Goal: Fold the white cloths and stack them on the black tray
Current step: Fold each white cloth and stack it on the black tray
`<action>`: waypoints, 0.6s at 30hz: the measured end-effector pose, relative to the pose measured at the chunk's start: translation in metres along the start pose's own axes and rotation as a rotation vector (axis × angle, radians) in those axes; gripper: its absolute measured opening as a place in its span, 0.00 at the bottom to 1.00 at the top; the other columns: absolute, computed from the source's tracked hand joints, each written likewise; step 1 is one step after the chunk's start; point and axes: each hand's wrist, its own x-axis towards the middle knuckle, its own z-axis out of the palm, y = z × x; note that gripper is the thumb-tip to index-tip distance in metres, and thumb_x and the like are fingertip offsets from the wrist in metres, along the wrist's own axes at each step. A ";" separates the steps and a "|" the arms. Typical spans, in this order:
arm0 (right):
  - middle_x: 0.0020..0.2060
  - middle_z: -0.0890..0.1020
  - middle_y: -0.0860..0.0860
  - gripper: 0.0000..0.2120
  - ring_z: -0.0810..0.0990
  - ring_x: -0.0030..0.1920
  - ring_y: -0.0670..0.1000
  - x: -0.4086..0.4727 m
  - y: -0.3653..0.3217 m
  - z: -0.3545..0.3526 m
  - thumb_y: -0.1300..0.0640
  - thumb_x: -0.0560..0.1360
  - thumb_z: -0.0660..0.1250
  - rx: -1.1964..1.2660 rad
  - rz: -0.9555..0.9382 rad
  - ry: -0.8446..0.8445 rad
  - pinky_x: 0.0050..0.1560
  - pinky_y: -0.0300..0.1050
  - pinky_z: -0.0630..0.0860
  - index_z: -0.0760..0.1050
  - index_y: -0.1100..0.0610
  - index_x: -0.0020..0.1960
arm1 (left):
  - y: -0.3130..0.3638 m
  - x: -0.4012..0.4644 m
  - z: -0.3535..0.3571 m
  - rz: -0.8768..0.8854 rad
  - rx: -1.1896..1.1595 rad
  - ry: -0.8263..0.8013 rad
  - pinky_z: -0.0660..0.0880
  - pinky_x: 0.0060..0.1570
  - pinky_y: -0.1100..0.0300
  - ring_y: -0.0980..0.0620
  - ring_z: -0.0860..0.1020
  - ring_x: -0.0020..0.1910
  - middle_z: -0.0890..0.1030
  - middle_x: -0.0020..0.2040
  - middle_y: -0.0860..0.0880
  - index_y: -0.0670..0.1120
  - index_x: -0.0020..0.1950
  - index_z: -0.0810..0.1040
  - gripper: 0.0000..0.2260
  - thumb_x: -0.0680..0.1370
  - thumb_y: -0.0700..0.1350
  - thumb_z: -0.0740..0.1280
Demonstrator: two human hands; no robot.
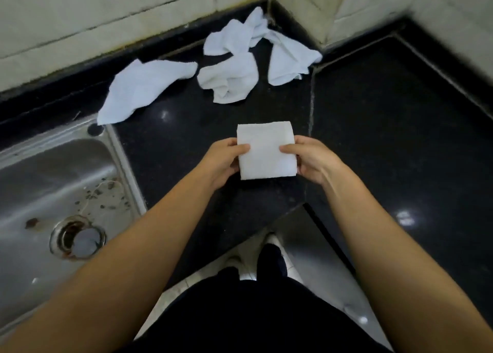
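Head view, looking down on a dark stone desk [386, 128] set into a tiled corner. A folded white cloth [266, 151], already reduced to a compact square, is held over the desk just in front of the person, presumably so its edges can be squared before it goes to the stack. The left hand [224, 163] pinches its left edge, thumb on top and fingers curled beneath; the right hand [310, 160] pinches the right edge in mirror fashion. Both forearms reach forward and converge on the cloth, wrists roughly level. Whether the cloth touches the desk or is held just clear cannot be told. Three unfolded white cloths wait farther back near the wall: a flat one [138, 88] by the steel sink [53, 181], a crumpled one [229, 80] in the middle, and a loose one [269, 45] in the corner. No black tray is visible, so the stacking place lies out of view.
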 end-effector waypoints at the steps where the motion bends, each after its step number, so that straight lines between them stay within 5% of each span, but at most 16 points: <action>1: 0.51 0.82 0.57 0.08 0.82 0.51 0.56 -0.013 0.007 -0.006 0.66 0.75 0.65 0.073 -0.045 0.037 0.53 0.53 0.79 0.76 0.59 0.53 | 0.000 -0.002 0.007 -0.009 0.020 -0.044 0.77 0.43 0.57 0.51 0.80 0.47 0.81 0.49 0.47 0.45 0.48 0.76 0.04 0.78 0.37 0.63; 5: 0.45 0.82 0.54 0.06 0.82 0.43 0.52 -0.071 0.051 -0.020 0.66 0.76 0.63 0.344 -0.201 0.232 0.42 0.47 0.79 0.76 0.57 0.48 | -0.009 -0.018 0.035 -0.009 0.166 -0.230 0.77 0.50 0.54 0.49 0.80 0.49 0.81 0.49 0.47 0.45 0.47 0.76 0.03 0.78 0.39 0.64; 9: 0.43 0.81 0.53 0.08 0.80 0.42 0.52 -0.129 0.112 -0.029 0.67 0.76 0.62 0.475 -0.218 0.482 0.44 0.48 0.78 0.76 0.56 0.45 | -0.046 -0.044 0.075 -0.008 0.275 -0.410 0.79 0.45 0.57 0.50 0.80 0.46 0.81 0.49 0.45 0.42 0.50 0.76 0.03 0.78 0.40 0.64; 18: 0.44 0.82 0.51 0.07 0.80 0.43 0.50 -0.284 0.241 -0.058 0.64 0.76 0.62 0.714 -0.273 0.958 0.43 0.46 0.76 0.77 0.55 0.47 | -0.149 -0.145 0.179 -0.076 0.593 -0.829 0.77 0.53 0.53 0.49 0.80 0.46 0.81 0.47 0.46 0.43 0.46 0.76 0.03 0.79 0.40 0.63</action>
